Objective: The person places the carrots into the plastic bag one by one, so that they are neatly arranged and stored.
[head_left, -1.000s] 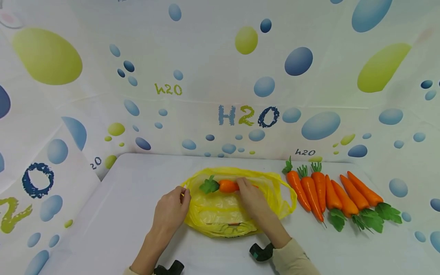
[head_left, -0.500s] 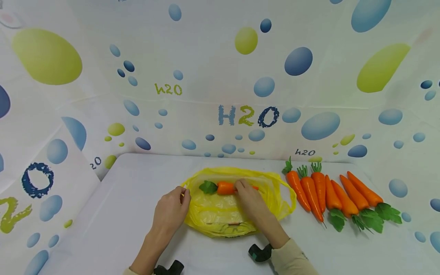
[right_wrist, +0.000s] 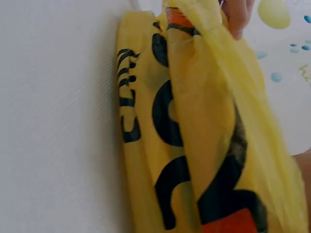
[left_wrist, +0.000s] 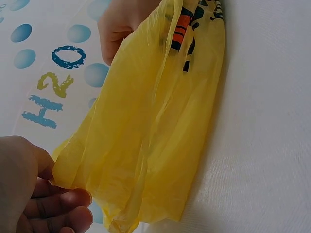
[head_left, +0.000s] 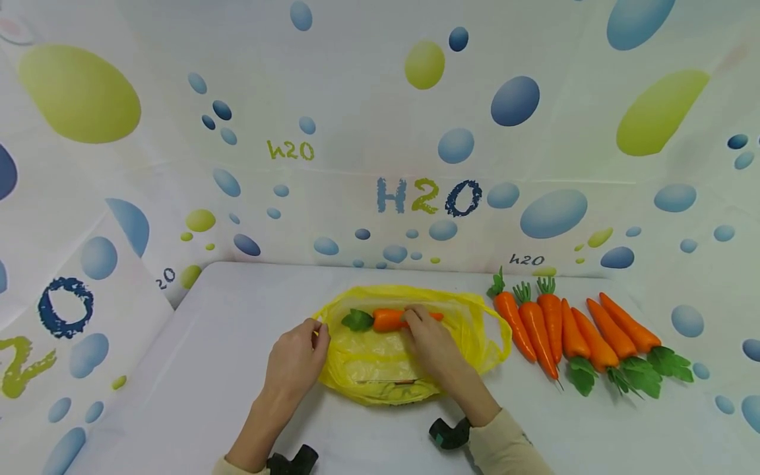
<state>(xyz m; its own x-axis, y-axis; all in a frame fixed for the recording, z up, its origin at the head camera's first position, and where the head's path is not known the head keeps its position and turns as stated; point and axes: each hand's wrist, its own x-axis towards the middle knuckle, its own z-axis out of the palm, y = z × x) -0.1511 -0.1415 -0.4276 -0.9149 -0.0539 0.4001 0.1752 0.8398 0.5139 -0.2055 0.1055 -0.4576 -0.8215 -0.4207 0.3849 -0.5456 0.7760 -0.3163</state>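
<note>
A yellow plastic bag (head_left: 374, 363) lies with its mouth spread, dark and orange lettering on its near side in the right wrist view. My left hand (head_left: 297, 356) pinches the bag's left edge by the handle; the left wrist view shows the thumb and fingers at the plastic. Over the bag's opening, my right hand (head_left: 436, 343) grips an orange carrot (head_left: 387, 320) around its middle. The carrot lies crosswise, leafy green top to the left, thin tip showing past the fingers. In both wrist views the bag's side hides the carrot.
Several carrots (head_left: 549, 323) with green tops lie in a row on the white table (head_left: 225, 343) right of the bag. The bag's right handle loop (head_left: 505, 336) reaches close to them. A printed backdrop (head_left: 356, 99) stands behind the table.
The carrot in my right hand has shifted slightly left, and more of its tip shows past the fingers. My left hand stays at the bag's edge.
</note>
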